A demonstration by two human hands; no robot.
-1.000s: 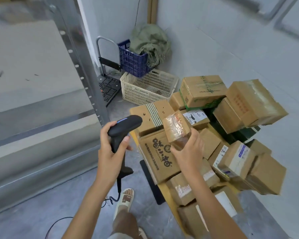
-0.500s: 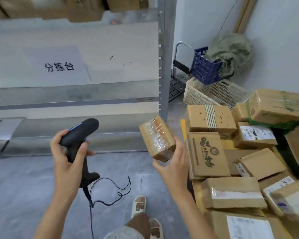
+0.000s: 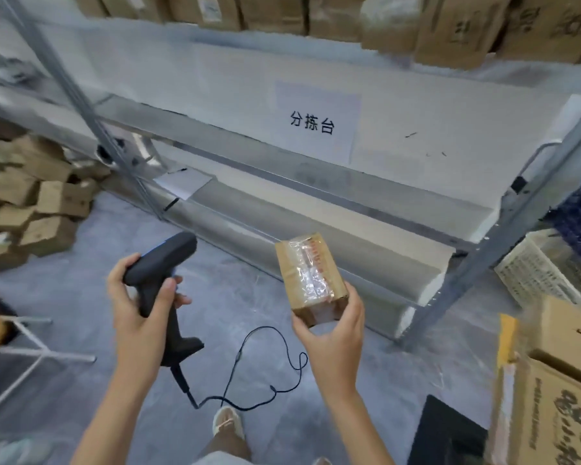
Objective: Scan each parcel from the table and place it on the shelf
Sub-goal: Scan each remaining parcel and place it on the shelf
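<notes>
The right hand [image 3: 332, 333] grips a small taped parcel [image 3: 311, 275] from below, fingers curled round its near end, held over the floor before the shelf [image 3: 316, 196]. The left hand [image 3: 138, 307] is wrapped round the scanner [image 3: 163, 273] grip. The step looks like carrying to shelve; no label shows, so scanning may be pending. Next: set it on a board.

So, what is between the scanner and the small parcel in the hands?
Nothing is between the scanner and the small parcel: the head view shows only bare grey floor behind that gap, and the scanner's cable hangs lower down.
</notes>
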